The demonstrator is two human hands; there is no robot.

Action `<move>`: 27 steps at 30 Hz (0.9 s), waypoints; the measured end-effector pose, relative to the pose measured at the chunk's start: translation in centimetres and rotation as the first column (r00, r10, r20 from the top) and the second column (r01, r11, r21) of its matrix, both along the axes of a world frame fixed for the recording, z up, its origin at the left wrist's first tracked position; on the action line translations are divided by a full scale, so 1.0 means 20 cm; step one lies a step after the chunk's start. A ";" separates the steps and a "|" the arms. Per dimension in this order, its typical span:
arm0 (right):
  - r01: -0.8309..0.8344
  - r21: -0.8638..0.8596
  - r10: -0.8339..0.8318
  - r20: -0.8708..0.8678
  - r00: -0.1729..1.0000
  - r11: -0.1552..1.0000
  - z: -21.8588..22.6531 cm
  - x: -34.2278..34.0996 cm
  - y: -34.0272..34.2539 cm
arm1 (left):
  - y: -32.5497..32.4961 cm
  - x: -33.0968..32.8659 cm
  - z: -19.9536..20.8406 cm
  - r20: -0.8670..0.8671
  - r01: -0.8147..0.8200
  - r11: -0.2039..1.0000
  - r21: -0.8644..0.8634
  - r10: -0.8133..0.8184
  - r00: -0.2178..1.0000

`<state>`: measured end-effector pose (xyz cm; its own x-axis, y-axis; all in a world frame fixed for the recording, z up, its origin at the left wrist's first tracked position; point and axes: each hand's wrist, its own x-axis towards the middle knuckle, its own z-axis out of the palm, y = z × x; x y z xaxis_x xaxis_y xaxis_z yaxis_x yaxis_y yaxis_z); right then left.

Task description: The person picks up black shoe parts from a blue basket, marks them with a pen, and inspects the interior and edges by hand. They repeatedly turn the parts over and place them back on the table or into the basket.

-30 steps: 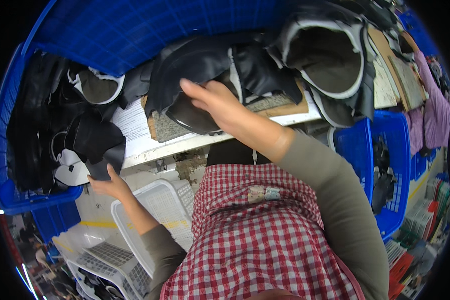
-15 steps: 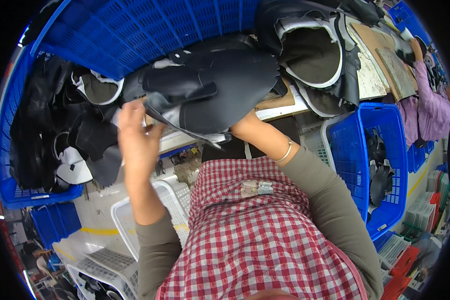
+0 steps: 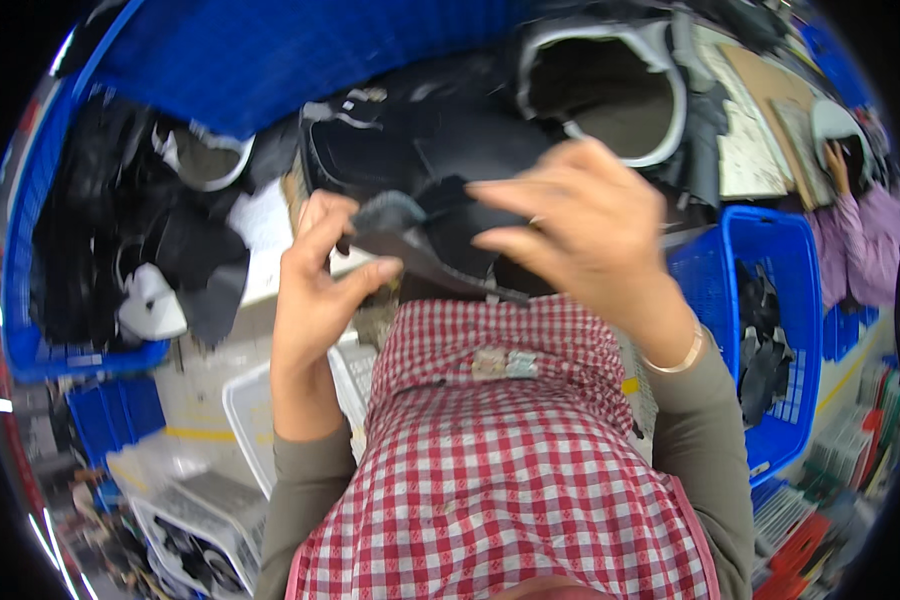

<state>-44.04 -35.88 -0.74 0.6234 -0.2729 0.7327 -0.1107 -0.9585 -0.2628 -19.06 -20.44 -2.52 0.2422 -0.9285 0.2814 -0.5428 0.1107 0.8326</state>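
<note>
Close in front of my apron, a dark leather-like piece (image 3: 410,245) stands tilted, its edge curled up. My left hand (image 3: 315,275) grips its left end, fingers curled at the edge and thumb in front. Smeared by motion, my right hand (image 3: 605,235) hovers at the piece's right side, thumb and forefinger apart; contact with it cannot be made out. Behind lies another black leather-like piece (image 3: 370,155) with stitched seams. A dark rounded piece with a white rim (image 3: 605,95) stands beyond my right hand.
A large blue basket (image 3: 210,70) rises at the back. Black and white pieces (image 3: 160,230) heap at left. At right, a blue crate (image 3: 815,330) holds dark pieces, and a person in a purple sleeve (image 3: 855,235) works. A white crate (image 3: 255,430) stands below left.
My right hand has come out from under the black piece, rising toward me and to the right. My left hand has shifted right, onto the piece's edge. The front piece now stands more upright.
</note>
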 end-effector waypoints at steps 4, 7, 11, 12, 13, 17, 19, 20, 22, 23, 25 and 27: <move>-0.172 0.021 0.172 -0.008 0.985 0.985 0.01 0.19 -0.07 | -0.07 -0.12 0.11 0.034 0.076 0.996 -0.042 -0.074 0.997; -0.311 0.179 0.301 0.081 0.950 0.933 0.03 0.24 -0.08 | -0.07 -0.17 0.14 -0.098 0.092 0.990 -0.110 -0.103 0.990; -0.267 0.546 0.182 0.205 0.962 0.795 0.08 0.18 -0.20 | -0.03 -0.19 0.17 -0.070 -0.031 0.996 -0.078 0.026 0.997; -0.248 0.725 -0.001 0.325 0.946 0.643 0.07 0.13 -0.29 | -0.02 -0.19 0.18 -0.054 0.001 0.976 -0.219 -0.013 0.998; -0.270 0.880 -0.131 0.344 0.930 0.392 0.04 0.05 -0.41 | 0.00 -0.19 0.19 -0.036 0.024 0.947 -0.319 -0.038 0.999; -0.394 0.894 -0.118 0.424 0.898 0.214 -0.31 -0.13 -0.47 | -0.02 -0.17 0.22 0.040 0.013 0.956 -0.292 -0.001 0.999; -0.492 0.869 -0.029 0.491 0.871 -0.048 -0.50 -0.21 -0.39 | -0.06 -0.14 0.23 -0.074 -0.111 0.970 -0.218 0.097 0.992; -0.569 0.815 -0.042 0.568 0.822 -0.110 -0.58 -0.26 -0.33 | -0.08 -0.12 0.23 -0.231 -0.115 0.969 -0.220 0.063 0.971; -0.627 0.775 0.063 0.631 0.773 -0.079 -0.68 -0.29 -0.18 | -0.12 -0.07 0.24 -0.384 -0.217 0.948 -0.234 0.115 0.916; -0.573 0.820 0.125 0.568 0.814 0.005 -0.70 -0.29 -0.13 | -0.13 -0.05 0.24 -0.391 -0.261 0.938 -0.230 0.156 0.907; -0.407 0.911 0.301 0.372 0.878 0.061 -0.71 -0.23 0.02 | -0.16 -0.01 0.24 -0.432 -0.110 0.973 -0.202 0.013 0.902; -0.591 0.804 0.365 0.570 0.736 -0.063 -0.68 -0.13 0.13 | -0.17 -0.01 0.23 -0.362 -0.239 0.961 -0.139 0.176 0.915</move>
<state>-46.59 -33.36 -14.36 0.8617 -0.4358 0.2597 0.3982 0.2639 -0.8785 -19.29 -23.93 2.06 0.5351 -0.7897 0.3002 -0.2535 0.1889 0.9487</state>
